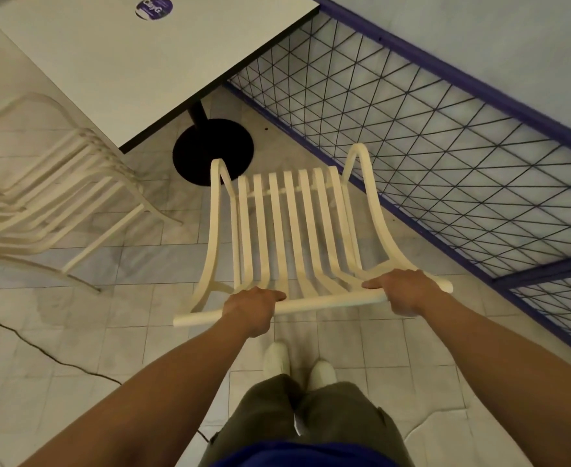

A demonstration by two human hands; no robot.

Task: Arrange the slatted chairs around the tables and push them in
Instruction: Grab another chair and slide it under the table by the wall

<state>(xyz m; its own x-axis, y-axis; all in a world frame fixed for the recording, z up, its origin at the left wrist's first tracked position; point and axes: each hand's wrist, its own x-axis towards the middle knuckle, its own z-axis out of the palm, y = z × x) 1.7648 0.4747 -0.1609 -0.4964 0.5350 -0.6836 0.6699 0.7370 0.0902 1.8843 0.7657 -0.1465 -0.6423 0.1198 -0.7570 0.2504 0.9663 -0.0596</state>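
Left hand [255, 306] and right hand [400, 288] closed round top rail of slatted chair [291, 230]. Surface [142, 79] ahead-left of chair. Advise: swing chair left, square to surface edge, push straight, clearing pedestal base [213, 146].

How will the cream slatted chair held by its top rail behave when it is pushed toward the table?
The slatted chair looks rigid and fairly light, so both hands, left hand and right hand, can probably steer it. On the smooth tiled floor its thin legs may slide or chatter.
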